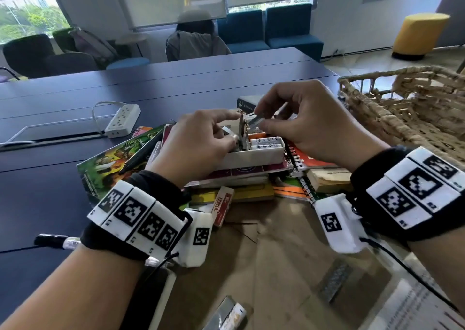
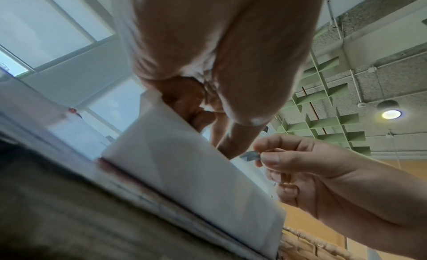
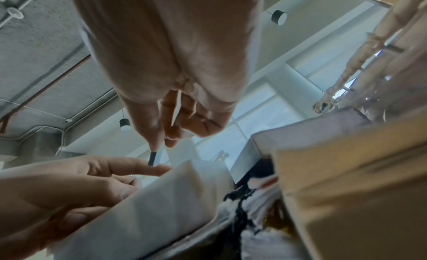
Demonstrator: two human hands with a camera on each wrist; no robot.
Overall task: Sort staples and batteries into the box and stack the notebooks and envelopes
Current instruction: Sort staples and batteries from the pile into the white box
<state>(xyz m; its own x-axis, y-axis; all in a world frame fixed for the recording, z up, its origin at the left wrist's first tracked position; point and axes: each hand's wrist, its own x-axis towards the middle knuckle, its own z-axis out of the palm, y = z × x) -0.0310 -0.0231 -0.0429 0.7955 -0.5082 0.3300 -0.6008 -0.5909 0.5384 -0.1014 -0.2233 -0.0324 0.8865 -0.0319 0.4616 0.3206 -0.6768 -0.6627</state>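
Note:
A white box (image 1: 254, 156) sits on a pile of notebooks (image 1: 239, 178) in the head view. White batteries (image 1: 264, 142) lie in its right compartment, beside an upright divider (image 1: 242, 125). My left hand (image 1: 208, 135) is over the left compartment and pinches a silver staple strip (image 1: 226, 129), its index finger stretched toward the divider. My right hand (image 1: 302, 120) pinches another staple strip (image 1: 256, 120) just above the box; the right hand's strip also shows in the wrist views (image 2: 250, 155) (image 3: 152, 158). The box wall (image 2: 196, 172) fills the left wrist view.
A woven basket (image 1: 402, 108) stands at the right. A brown envelope (image 1: 276, 254) with loose staple strips (image 1: 334, 282) lies near me. An eraser box (image 1: 222, 205), a power strip (image 1: 123, 119), a black pen (image 1: 141, 156) and a marker (image 1: 55, 240) lie around. A person (image 1: 196, 40) sits across the table.

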